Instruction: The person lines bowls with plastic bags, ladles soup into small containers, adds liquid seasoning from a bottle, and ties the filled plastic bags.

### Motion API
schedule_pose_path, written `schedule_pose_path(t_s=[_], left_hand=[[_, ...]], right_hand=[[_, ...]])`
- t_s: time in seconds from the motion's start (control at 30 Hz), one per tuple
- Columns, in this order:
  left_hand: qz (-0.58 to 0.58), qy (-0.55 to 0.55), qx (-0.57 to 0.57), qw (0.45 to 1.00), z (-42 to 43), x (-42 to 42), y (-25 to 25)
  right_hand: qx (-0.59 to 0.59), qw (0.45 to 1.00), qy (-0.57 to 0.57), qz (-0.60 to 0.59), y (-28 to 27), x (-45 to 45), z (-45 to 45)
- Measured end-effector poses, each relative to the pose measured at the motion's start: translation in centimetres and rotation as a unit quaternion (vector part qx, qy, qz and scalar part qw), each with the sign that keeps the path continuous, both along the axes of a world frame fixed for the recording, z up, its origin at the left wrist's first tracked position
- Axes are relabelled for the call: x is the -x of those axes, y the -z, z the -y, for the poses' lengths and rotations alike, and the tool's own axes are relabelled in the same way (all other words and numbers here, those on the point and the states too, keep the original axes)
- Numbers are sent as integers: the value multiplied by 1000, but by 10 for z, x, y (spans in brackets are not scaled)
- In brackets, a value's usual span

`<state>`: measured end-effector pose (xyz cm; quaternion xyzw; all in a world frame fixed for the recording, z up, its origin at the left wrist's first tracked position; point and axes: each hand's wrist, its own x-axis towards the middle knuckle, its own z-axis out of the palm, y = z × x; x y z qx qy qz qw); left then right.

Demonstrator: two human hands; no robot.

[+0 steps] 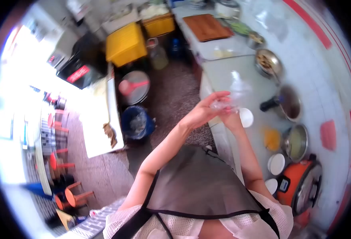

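Both hands [219, 106] hold clear plastic [222, 104] above the counter [225, 77]

Table [223, 75]: Brown board [207, 27], metal bowls [297, 143] and orange cooker [293, 175] line the pale top.
Floor [175, 89]: Blue bucket [146, 129] and orange stools [76, 196] stand apart.

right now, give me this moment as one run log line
left hand: holding clear plastic | right hand: holding same plastic | white dish: beside right hand | counter: below
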<state>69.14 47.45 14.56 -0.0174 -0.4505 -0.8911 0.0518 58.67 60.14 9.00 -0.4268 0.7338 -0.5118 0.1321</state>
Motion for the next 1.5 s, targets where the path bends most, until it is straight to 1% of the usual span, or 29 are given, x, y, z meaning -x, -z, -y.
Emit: schedule_pose_path(t_s=[0.17, 0.23, 0.27, 0.3, 0.33, 0.37, 0.4, 0.43, 0.57, 0.6, 0.7, 0.73, 0.77, 0.8, 0.83, 0.87, 0.9, 0.97, 1.07, 1.13, 1.17, 1.2, 1.23, 1.27, 1.3, 1.37, 1.4, 1.43, 1.5], left_hand=[[-59, -119, -170, 977, 79, -111, 39], [129, -219, 51, 966, 101, -153, 71], [148, -181, 48, 971, 117, -173, 93], [148, -192, 45, 969, 122, -187, 101], [103, -299, 209, 925, 125, -200, 105], [52, -395, 371, 839, 134, -209, 105], [57, -406, 385, 827, 139, -214, 82], [10, -485, 463, 741, 146, -216, 80], [213, -426, 726, 496, 207, -232, 164], [167, -468, 586, 640, 212, -250, 133], [164, -534, 534, 634, 219, -289, 118], [165, -541, 537, 625, 219, -296, 112], [165, -552, 468, 670, 218, -301, 105], [164, -558, 395, 711, 220, -305, 101], [165, -563, 395, 707, 224, -310, 102], [166, -578, 384, 701, 230, -315, 102], [166, -592, 373, 695, 235, -319, 104], [183, -589, 349, 705, 241, -324, 119], [220, -608, 435, 627, 255, -324, 121], [235, -622, 409, 624, 266, -325, 117], [246, -632, 410, 610, 271, -325, 116], [245, -632, 413, 608, 276, -323, 110], [264, -640, 399, 601, 281, -322, 104], [281, -648, 385, 594, 289, -322, 101], [281, -650, 387, 591, 297, -324, 104], [284, -644, 352, 616, 308, -329, 113], [268, -636, 264, 674, 307, -333, 94], [271, -636, 261, 673, 308, -339, 93], [334, -666, 439, 502, 308, -350, 94]], right_hand=[[5, 997, -70, -37, 3, -60, 91], [14, 995, -96, 8, 3, -88, 118], [102, 982, -153, 49, -8, -108, 134], [101, 980, -164, 50, -11, -126, 148], [71, 983, -167, 28, -14, -145, 163], [48, 984, -171, 2, -19, -159, 182], [31, 976, -175, -124, -18, -171, 200], [94, 964, -210, -133, -15, -187, 218], [189, 904, -277, -265, -37, -234, 280], [207, 896, -285, -270, -39, -237, 294], [196, 889, -308, -276, -30, -245, 326], [29, 936, -346, 52, -24, -250, 334], [-150, 852, -339, 371, -21, -253, 346], [-152, 810, -378, 422, -11, -251, 358], [-159, 764, -413, 470, -1, -250, 370], [-12, 824, -514, 235, 19, -255, 383], [5, 848, -529, 1, 4, -258, 379], [14, 786, -494, -371, -32, -262, 373], [79, 769, -490, -403, -28, -264, 396], [-96, 761, -516, -381, -38, -260, 415], [-93, 763, -515, -380, -38, -257, 426], [-189, 784, -577, -128, -37, -254, 439], [-271, 743, -597, 131, -36, -251, 453], [-199, 729, -571, 320, -20, -253, 462], [-197, 728, -574, 318, -5, -258, 476], [20, 798, -594, 105, 17, -267, 497], [71, 812, -539, -214, 11, -269, 491], [69, 810, -542, -212, 3, -269, 487], [5, 740, -593, -318, -11, -272, 488]])
